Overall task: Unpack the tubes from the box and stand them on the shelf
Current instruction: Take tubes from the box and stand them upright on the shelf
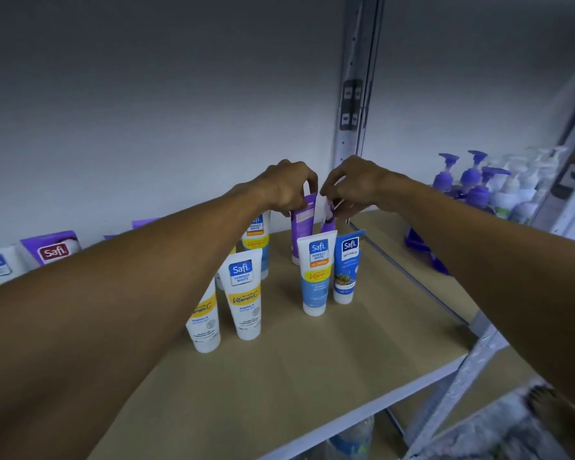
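Several Safi tubes stand cap-down on the tan shelf board [312,366]. At the back, my left hand [287,185] pinches the top of a purple tube [302,227] that stands upright. Right beside it, my right hand [352,184] pinches the top of a second purple tube [329,217], mostly hidden behind a white and blue Perfect White tube [315,273]. A blue Naturals tube [346,267] stands to the right of that. Two white Vitamin C tubes [244,293] stand nearer me, partly behind my left forearm. No box is in view.
More Safi tubes [52,249] line the back wall at left. Purple and white pump bottles [475,184] crowd the neighbouring shelf at right. A grey metal upright [354,104] stands behind my hands, and another frame post [472,366] marks the front right corner.
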